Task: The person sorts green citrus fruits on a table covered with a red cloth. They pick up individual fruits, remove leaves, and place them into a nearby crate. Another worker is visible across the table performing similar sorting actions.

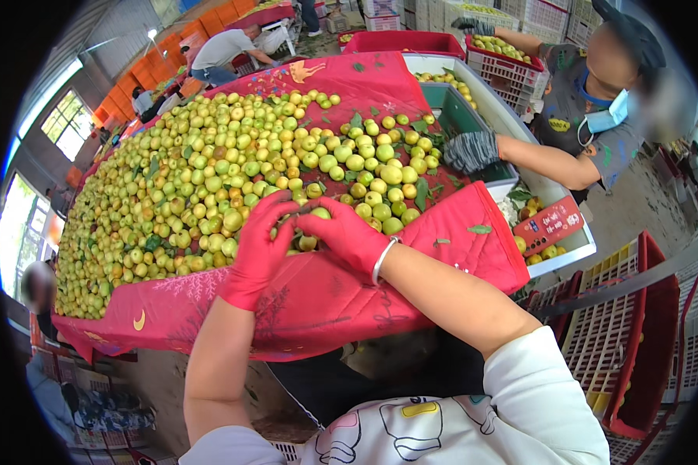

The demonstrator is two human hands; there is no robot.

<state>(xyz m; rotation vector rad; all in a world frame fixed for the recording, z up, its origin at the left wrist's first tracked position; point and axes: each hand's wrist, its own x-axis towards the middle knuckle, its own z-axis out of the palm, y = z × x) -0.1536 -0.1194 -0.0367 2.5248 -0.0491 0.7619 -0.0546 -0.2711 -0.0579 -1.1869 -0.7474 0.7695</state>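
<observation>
My left hand (257,251) and my right hand (349,237), both in thin red gloves, meet at the near edge of a heap of small yellow-green fruits (209,192) that look like fresh jujubes. A green fruit (321,213) shows between the thumb and fingers of my right hand. The left fingers curl inward beside it; whether they grip a fruit is hidden. Beneath the heap lies a red quilted cloth (326,293), its near edge raised in a padded rim. Loose leaves (421,193) are scattered among the fruits on the right.
Across on the right, a co-worker's gloved hand (471,152) rests by a green tray (459,113). A white-edged trough (587,247) holds fruits and a red printed box (549,225). Crates (599,319) stand at my right. Other people work farther back.
</observation>
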